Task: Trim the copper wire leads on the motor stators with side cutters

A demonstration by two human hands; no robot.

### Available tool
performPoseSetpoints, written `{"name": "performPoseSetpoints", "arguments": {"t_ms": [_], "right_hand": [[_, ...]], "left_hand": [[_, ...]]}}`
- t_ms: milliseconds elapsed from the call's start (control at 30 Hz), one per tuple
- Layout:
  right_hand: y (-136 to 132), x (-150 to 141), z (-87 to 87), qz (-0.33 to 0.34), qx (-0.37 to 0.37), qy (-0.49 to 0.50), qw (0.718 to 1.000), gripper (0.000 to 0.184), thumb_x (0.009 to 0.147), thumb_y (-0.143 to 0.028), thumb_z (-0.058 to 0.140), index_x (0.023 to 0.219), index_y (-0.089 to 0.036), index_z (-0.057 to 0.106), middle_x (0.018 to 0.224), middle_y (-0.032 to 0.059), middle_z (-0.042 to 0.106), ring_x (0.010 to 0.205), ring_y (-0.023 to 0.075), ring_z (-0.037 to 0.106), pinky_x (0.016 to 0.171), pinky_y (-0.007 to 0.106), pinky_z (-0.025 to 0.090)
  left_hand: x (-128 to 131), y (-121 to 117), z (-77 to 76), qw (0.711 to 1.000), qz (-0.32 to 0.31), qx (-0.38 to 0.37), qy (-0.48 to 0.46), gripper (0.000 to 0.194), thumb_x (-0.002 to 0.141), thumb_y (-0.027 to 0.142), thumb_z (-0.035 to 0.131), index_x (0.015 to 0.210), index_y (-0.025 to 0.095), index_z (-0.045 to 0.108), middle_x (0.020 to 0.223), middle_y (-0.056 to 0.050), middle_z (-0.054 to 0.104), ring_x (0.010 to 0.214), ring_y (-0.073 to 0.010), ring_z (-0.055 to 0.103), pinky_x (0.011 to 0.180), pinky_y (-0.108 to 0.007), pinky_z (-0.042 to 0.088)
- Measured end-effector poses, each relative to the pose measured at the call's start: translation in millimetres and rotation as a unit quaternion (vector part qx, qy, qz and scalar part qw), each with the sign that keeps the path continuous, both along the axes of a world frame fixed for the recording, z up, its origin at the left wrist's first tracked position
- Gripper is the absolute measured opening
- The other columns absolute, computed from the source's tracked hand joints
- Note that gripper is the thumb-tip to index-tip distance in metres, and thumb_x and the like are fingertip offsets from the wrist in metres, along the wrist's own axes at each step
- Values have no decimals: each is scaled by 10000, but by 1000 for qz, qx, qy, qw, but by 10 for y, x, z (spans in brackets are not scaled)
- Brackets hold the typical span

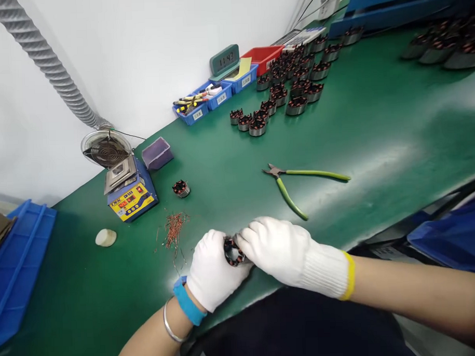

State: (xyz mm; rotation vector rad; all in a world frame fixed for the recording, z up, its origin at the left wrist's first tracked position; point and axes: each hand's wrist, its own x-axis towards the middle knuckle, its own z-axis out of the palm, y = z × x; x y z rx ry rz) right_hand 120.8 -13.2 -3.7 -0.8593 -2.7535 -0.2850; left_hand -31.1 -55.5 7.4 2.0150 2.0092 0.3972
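**Left hand (217, 275) wraps a wound stator (228, 247), right hand (281, 249) at its rim**

Through the head camera I take the green-handled diagonal cutters (277, 171) as my landmark. Nearest me, below and left of them, the stator sits inside the left hand's white-gloved grip, closed snugly around its side, the ring's opening facing up at me. The right hand, also gloved, comes in below the cutters, its fingers bunched against the stator's rim; I cannot tell whether they pinch a wire there. A blue wristband (189, 301) circles the left wrist.

The cutters themselves lie loose on the green worktop (225, 178), handles spread. Left of them and lower I see a pile of copper wire offcuts (174, 229), and farther left a small white cap (106, 237). Also left, only slightly lower than the cutters, one more stator stands alone (181, 189). Beyond it, still to the cutters' left, I find a blue-and-yellow heating unit (132, 197) and a purple bin (157, 154).

Past the cutters, many stators stand grouped (258, 126); behind and left of these are blue trays (194, 117) and a digital clock (224, 60) reading 11:43.
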Motion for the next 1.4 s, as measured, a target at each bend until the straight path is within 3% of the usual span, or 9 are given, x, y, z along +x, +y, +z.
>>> {"name": "performPoseSetpoints", "arguments": {"t_ms": [200,367,467,533,833,933,1067,1200,1400], "right_hand": [[351,352,18,0,12,-53,999,210,905,-141,393,830,-191,582,729,66,577,668,195,506,552,297,250],[853,874,82,-183,-22,-8,983,434,932,-423,396,1224,-138,542,1180,172,586,992,268,567,772,360,423],[966,1024,2,-331,-63,-39,941,924,754,-720,477,1411,-81,363,1429,271,365,1265,411,390,924,502,399],[966,1055,-63,-379,-117,-76,915,968,742,-749,427,1448,-98,310,1454,256,344,1313,417,335,969,556,366],[909,999,85,-346,-213,-132,904,832,769,-543,471,1487,-187,250,1449,170,388,1228,365,448,924,536,438],[879,992,104,-352,-191,-164,901,714,826,-450,427,1480,-220,254,1306,154,504,1059,349,553,799,554,475],[825,935,101,-348,-125,-201,907,471,850,-419,416,1258,-198,492,1048,130,568,833,325,598,643,487,479],[817,868,117,-318,-66,-210,922,400,852,-451,426,1075,-153,571,944,127,565,818,332,581,686,453,447],[860,811,105,-296,-108,-140,939,475,898,-335,360,1331,-167,464,1144,160,540,878,298,571,648,386,439]], "left_hand": [[-134,-4,13,997,-50,-3,60,207,693,353,597,790,226,466,784,-29,548,725,-221,537,673,-362,430],[-205,-3,79,999,-41,-4,23,266,644,281,599,890,202,536,892,-56,590,843,-256,536,759,-403,436],[-191,56,94,997,-45,-31,-52,204,666,223,583,870,212,589,901,-38,626,897,-245,548,809,-391,435],[-173,107,90,993,-42,-62,-95,96,696,182,557,775,215,601,828,-23,631,869,-222,560,799,-363,435],[-217,154,-28,981,-36,-58,-183,93,785,175,529,711,196,581,754,-11,612,793,-177,553,757,-303,417],[-209,152,-58,981,-28,-44,-185,107,786,171,524,689,197,562,712,-3,593,751,-167,537,727,-290,405],[-184,151,-83,980,-21,-31,-194,129,783,167,520,659,197,531,674,5,573,725,-164,514,708,-287,389],[-176,154,-81,979,-21,-31,-199,136,787,176,516,654,197,526,656,10,565,700,-160,503,708,-289,385],[-161,157,-43,979,-25,-35,-201,153,802,171,500,657,198,540,616,19,559,680,-157,516,713,-280,403]]}}
